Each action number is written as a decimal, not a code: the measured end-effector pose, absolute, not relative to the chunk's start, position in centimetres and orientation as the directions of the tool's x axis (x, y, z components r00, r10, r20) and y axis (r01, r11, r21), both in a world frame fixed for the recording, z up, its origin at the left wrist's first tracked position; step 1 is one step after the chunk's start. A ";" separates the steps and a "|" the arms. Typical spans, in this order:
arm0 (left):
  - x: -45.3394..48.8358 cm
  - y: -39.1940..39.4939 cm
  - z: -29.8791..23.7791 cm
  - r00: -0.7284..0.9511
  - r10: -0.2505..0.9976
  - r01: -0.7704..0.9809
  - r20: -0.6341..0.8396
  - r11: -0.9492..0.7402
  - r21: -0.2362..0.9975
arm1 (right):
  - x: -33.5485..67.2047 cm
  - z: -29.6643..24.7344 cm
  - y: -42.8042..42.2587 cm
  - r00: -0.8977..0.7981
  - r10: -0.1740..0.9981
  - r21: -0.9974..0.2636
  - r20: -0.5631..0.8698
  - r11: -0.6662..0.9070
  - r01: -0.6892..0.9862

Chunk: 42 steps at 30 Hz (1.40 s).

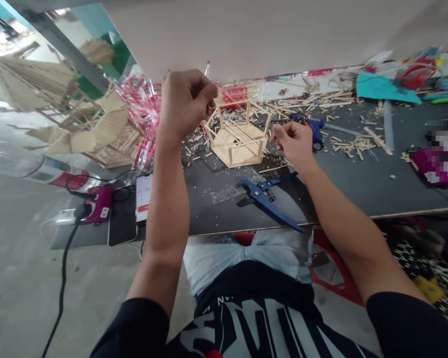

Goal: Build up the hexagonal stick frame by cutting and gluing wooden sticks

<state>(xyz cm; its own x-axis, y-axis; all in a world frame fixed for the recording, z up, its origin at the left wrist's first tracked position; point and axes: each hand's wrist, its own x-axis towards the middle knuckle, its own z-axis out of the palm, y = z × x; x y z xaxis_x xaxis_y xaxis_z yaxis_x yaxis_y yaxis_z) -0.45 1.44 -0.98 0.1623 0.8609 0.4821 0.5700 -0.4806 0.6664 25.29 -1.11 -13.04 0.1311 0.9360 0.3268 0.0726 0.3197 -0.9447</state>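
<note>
A small six-sided model of thin wooden sticks (233, 158) stands on the dark table, with upright posts and rails around a flat base. My left hand (186, 102) is raised at its far left corner, thumb and fingers pinched together. Close to the model's right side is my right hand (294, 141), its fingers also closed in a pinch. Whatever either pinch may hold is too small to make out. A blue ratchet cutter (271, 205) lies in front of the model. Behind my right hand rests a blue glue gun (316, 130), partly hidden.
Cut stick pieces (353, 146) litter the table (351, 189). Red-and-clear plastic wrappers (147, 119) heap up at left, beside larger stick models (100, 132). Phones (123, 223) and a purple power adapter (99, 205) with cables lie at the front left. A cyan sheet (383, 88) is at back right.
</note>
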 end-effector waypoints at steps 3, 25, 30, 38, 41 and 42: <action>0.5 1.0 -1.7 0.154 0.840 0.541 0.520 -0.512 0.667 | 25.3 -12.9 -1.3 0.101 0.945 -0.949 0.312 0.305 0.078; 0.8 -5.1 -11.2 0.259 0.754 0.674 0.603 -0.589 0.446 | 24.8 -13.4 -1.7 -0.013 0.935 -0.916 0.354 0.349 0.196; 0.4 -5.0 -11.0 0.269 0.741 0.644 0.615 -0.613 0.457 | 24.6 -13.0 -2.0 -0.013 0.933 -0.909 0.359 0.353 0.224; 0.8 -5.6 -10.9 0.259 0.728 0.640 0.635 -0.621 0.452 | 24.6 -12.7 -2.3 -0.022 0.926 -0.891 0.377 0.369 0.265; -0.4 -4.2 -10.5 0.110 0.792 0.614 0.600 -0.529 0.585 | 24.7 -12.8 -2.2 -0.024 0.928 -0.892 0.371 0.364 0.267; -1.6 -3.2 -10.2 0.008 0.827 0.573 0.562 -0.464 0.675 | 24.7 -12.8 -2.2 -0.022 0.929 -0.894 0.370 0.362 0.265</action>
<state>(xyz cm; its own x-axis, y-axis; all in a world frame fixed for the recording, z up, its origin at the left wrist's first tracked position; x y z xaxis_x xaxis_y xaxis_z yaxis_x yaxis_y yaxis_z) -1.58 -3.21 -10.20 0.0076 0.8270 0.5621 0.5735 -0.4641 0.6751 24.73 -2.15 -12.82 -0.0220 0.9290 0.3695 0.2651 0.3618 -0.8938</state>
